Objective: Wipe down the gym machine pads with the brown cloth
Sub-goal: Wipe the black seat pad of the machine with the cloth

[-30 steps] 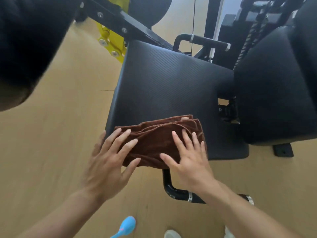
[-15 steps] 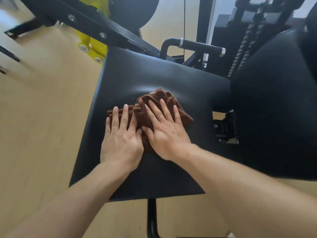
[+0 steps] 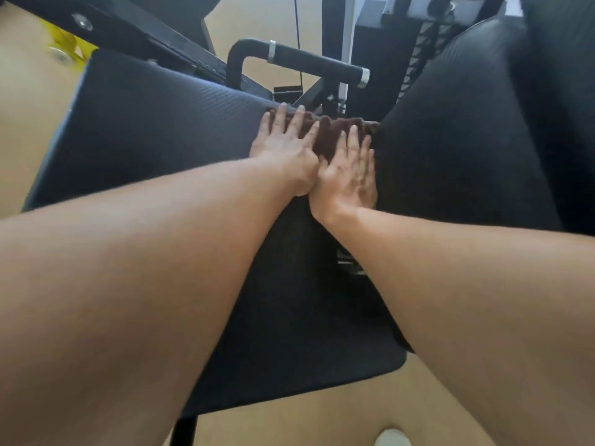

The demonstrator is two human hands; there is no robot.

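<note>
The brown cloth [image 3: 335,133] lies bunched at the far right corner of the black seat pad [image 3: 154,130], against the black back pad [image 3: 457,149]. My left hand [image 3: 286,143] presses flat on the cloth's left part, fingers spread. My right hand [image 3: 349,169] presses flat on its right part, beside the back pad. Both palms push down on the cloth; neither hand curls around it. Most of the cloth is hidden under my hands.
A black padded handle bar [image 3: 315,61] with metal rings stands just beyond the seat pad. The black frame arm [image 3: 135,30] with yellow parts [image 3: 64,43] runs across the top left. The weight stack frame [image 3: 380,33] rises behind. Wooden floor [image 3: 29,101] surrounds the machine.
Both hands have pushed the cloth from the seat pad's near edge across the pad to its far right corner. The cloth has bunched up, and my arms are stretched farther out.
</note>
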